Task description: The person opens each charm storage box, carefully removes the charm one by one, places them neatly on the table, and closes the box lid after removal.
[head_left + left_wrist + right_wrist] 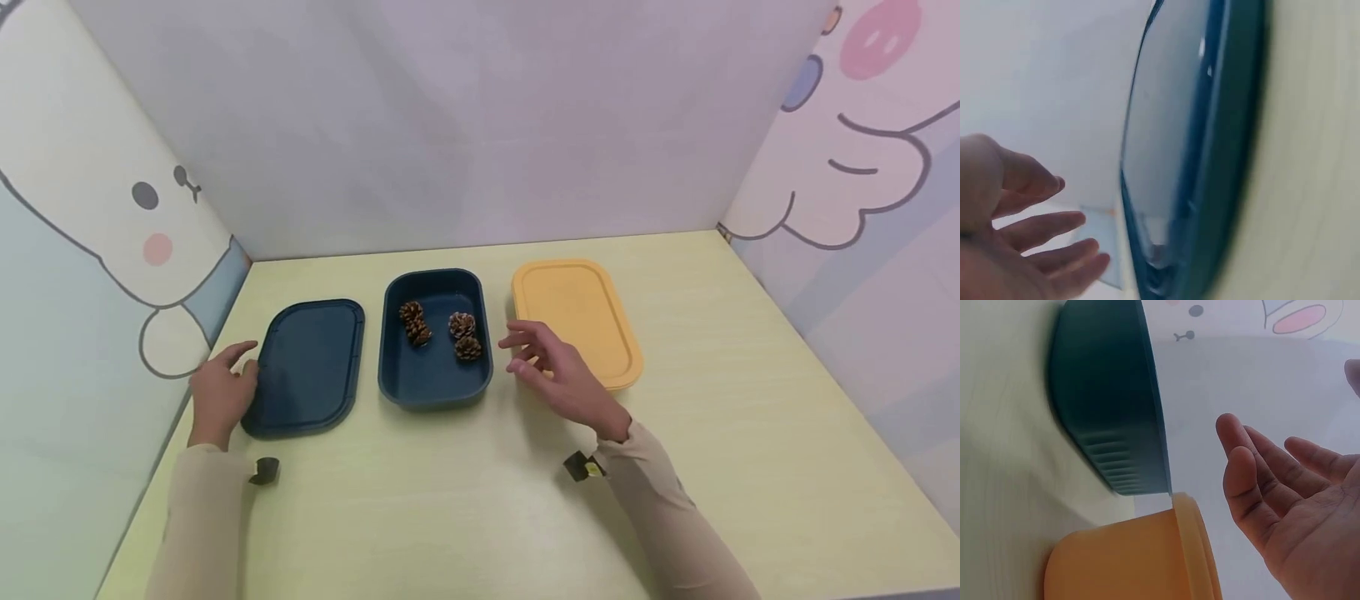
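A dark blue box (435, 400) stands uncovered in the middle of the table. Inside it lie several brown pine cones (468, 348), grouped on its left and right sides. To its left, a dark blue lid (311, 358) rests flat on the table. My left hand (222, 393) is at this lid's left edge, its fingers loosely bent and holding nothing. My right hand (561, 377) hovers with relaxed, spread fingers by the near left side of a yellow box with its lid on (573, 304). Nothing is in the right hand, palm and fingers bare in the right wrist view.
The pale yellow table (420, 517) meets a plain light wall (465, 133) at the back. Cartoon-printed panels (885, 208) rise along the left and right sides. A small black wrist device (266, 471) sits beside the left sleeve, with another (581, 467) at the right.
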`<move>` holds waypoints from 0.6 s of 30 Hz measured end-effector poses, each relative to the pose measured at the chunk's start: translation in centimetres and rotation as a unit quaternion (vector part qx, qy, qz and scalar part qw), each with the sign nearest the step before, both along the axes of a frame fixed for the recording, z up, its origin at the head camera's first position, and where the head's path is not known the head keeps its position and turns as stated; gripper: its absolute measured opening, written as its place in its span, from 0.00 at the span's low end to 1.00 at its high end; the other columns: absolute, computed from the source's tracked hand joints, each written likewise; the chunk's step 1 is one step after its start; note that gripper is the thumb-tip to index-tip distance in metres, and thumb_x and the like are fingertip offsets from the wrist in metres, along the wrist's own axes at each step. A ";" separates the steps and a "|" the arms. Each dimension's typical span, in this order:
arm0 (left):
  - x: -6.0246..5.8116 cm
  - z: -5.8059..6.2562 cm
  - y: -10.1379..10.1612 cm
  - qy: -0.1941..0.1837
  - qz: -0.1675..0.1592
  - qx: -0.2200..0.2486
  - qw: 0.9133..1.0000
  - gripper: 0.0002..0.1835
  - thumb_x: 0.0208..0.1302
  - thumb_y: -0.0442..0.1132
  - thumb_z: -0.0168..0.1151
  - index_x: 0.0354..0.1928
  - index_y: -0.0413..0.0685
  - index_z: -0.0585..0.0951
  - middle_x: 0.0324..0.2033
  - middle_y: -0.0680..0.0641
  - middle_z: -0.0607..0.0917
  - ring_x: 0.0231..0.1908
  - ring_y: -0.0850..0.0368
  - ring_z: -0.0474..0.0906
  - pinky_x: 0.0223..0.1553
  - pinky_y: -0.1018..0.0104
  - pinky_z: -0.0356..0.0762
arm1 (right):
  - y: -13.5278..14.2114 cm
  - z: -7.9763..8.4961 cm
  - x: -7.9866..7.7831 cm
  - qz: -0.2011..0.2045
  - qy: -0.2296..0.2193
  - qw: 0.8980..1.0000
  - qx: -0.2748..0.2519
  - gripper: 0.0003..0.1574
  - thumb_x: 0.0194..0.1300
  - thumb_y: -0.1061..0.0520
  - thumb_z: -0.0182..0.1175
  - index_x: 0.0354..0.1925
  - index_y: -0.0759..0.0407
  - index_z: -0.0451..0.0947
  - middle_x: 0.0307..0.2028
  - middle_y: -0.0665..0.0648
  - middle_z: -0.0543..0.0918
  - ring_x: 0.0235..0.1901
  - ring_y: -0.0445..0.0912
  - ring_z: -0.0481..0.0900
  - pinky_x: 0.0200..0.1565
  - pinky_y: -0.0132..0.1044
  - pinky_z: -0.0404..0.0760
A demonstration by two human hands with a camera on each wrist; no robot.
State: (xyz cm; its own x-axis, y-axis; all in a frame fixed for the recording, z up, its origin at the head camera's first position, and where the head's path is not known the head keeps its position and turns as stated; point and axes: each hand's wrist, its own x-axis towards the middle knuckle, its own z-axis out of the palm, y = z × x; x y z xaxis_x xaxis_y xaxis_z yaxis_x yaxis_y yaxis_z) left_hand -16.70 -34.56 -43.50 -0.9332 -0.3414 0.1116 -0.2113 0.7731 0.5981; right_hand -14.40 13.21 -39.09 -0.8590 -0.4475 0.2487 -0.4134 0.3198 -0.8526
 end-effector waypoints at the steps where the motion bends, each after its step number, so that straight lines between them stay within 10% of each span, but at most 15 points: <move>1: 0.4 0.4 0.5 0.019 -0.007 -0.033 0.999 0.22 0.71 0.35 0.46 0.63 0.38 0.77 0.29 0.34 0.86 0.25 0.48 0.80 0.26 0.62 0.76 | 0.0 0.1 0.0 0.001 0.001 1.000 0.004 0.28 0.74 0.60 0.55 0.69 0.57 0.64 0.57 0.60 0.83 0.46 0.48 0.85 0.46 0.33 0.84; 4: 1.6 1.5 2.5 0.084 -0.028 -0.091 0.992 0.19 0.69 0.33 0.48 0.57 0.36 0.80 0.14 0.41 0.72 0.14 0.55 0.57 0.20 0.62 0.53 | 0.3 0.3 0.0 -0.001 0.007 1.000 0.022 0.28 0.74 0.59 0.57 0.68 0.57 0.65 0.54 0.59 0.85 0.47 0.48 0.85 0.46 0.34 0.84; 10: 3.6 3.8 7.7 0.198 -0.059 -0.107 0.973 0.15 0.67 0.30 0.53 0.52 0.33 0.82 0.46 0.28 0.86 0.41 0.31 0.82 0.43 0.38 0.78 | 0.9 0.6 -0.2 -0.012 0.033 0.998 0.055 0.25 0.73 0.58 0.57 0.66 0.54 0.69 0.49 0.55 0.87 0.47 0.47 0.85 0.44 0.33 0.82; 18: 6.1 4.4 14.4 0.285 -0.119 -0.113 0.944 0.11 0.62 0.28 0.60 0.45 0.34 0.84 0.43 0.33 0.87 0.48 0.34 0.82 0.47 0.40 0.81 | 1.3 0.8 -0.4 -0.022 0.038 0.997 0.063 0.22 0.73 0.58 0.59 0.63 0.55 0.72 0.46 0.57 0.89 0.45 0.46 0.86 0.42 0.31 0.83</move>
State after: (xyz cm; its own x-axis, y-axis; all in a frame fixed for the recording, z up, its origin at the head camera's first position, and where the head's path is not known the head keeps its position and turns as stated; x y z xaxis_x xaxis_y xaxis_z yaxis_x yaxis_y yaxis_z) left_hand -10.59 -20.18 -39.08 -0.7462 -0.0365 0.6647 0.2913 0.8799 0.3754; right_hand -14.85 14.49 -38.26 -0.8587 -0.4423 0.2588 -0.4594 0.4407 -0.7712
